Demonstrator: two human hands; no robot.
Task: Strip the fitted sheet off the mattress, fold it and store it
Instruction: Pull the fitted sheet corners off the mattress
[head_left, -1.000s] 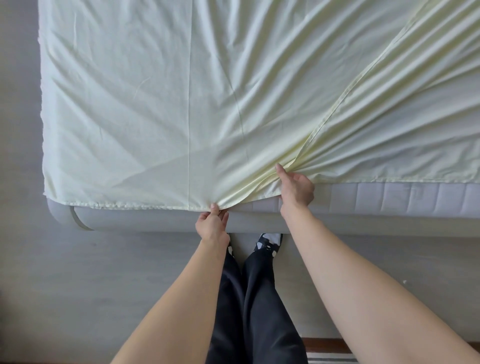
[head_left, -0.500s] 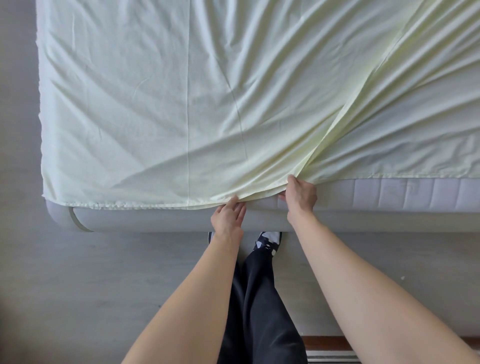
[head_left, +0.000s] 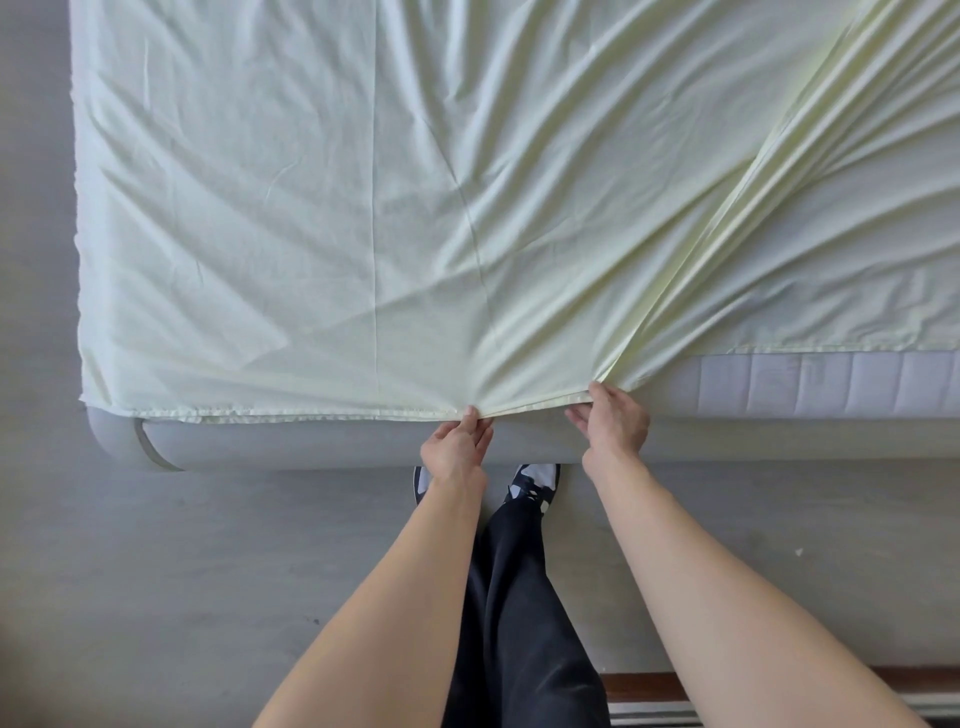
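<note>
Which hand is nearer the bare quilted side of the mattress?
Right. The right hand holds the sheet hem right beside the exposed quilted mattress side. The left hand pinches the hem farther left, where sheet covers the mattress.

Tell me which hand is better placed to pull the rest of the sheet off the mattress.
Probably the left hand: it pinches the sheet hem where it covers the mattress side. The right hand grips where the mattress is already bare.
</note>
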